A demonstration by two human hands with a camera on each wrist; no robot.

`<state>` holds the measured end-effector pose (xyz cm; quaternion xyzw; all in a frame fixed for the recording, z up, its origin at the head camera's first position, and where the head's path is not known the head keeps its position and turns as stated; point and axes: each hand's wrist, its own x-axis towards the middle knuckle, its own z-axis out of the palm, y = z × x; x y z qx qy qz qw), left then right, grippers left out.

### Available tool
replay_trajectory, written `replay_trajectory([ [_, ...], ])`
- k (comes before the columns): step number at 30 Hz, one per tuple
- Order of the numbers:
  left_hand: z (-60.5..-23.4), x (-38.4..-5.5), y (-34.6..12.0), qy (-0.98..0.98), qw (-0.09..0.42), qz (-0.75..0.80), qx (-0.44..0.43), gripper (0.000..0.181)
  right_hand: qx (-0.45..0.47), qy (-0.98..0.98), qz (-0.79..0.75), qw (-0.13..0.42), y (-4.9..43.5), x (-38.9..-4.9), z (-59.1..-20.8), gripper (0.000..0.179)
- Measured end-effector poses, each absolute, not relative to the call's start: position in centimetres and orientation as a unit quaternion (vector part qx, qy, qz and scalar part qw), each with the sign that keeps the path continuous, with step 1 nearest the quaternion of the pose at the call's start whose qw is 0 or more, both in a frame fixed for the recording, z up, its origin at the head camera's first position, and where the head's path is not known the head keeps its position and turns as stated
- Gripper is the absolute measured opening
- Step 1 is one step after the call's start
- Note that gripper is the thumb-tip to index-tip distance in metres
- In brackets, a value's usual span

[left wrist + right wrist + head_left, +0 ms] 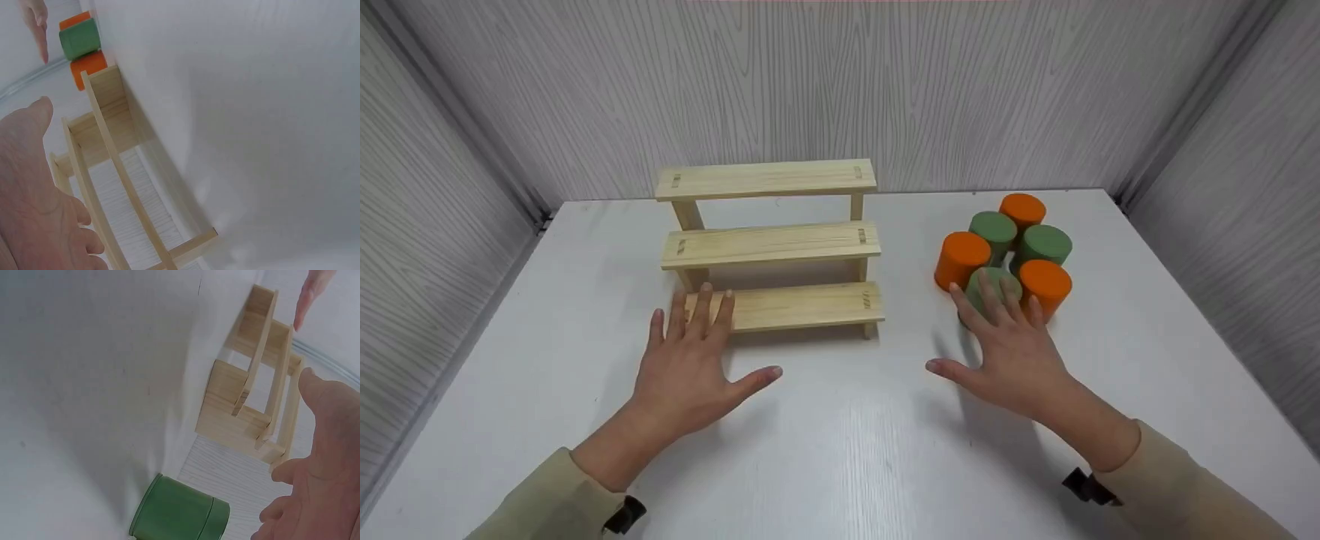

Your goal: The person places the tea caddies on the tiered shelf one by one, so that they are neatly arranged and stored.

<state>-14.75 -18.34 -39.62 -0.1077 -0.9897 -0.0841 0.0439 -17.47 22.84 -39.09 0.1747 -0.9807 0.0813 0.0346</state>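
Observation:
A three-tier wooden stand [772,244] with bare steps is at the back left of the white table. My left hand [686,375], palm down with fingers spread, hovers in front of it, its fingertips overlapping the lowest step in the head view. To the right stands a cluster of orange and green cylindrical cans, among them an orange can [960,262] and a green can [1046,244]. Over the nearest green can [180,509] my right hand [1016,360] is held with fingers spread, partly hiding it. Neither hand holds anything.
Grey wood-grain panels enclose the white table [840,450], with a back wall [810,82] close behind the stand and side walls at left and right. A gap of bare tabletop separates the stand from the cans.

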Motion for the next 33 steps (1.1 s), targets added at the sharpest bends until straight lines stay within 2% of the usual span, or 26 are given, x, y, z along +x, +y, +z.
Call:
replay_trajectory([
  [16, -39.6, -16.0, -20.6, -0.990, 0.036, -0.092, -0.104, 0.122, 0.232, -0.967, 0.104, 0.027, 19.3, -19.4, -38.3, 0.104],
  [23, -40.1, -16.9, -21.9, -0.990, 0.033, -0.090, -0.103, 0.120, 0.263, -0.958, 0.110, -0.007, 16.9, -20.7, -38.6, 0.099],
  [33, -40.7, -17.7, -23.2, -0.991, 0.008, -0.083, -0.108, 0.117, 0.285, -0.949, 0.102, -0.084, 14.6, -22.6, -39.7, 0.097],
])
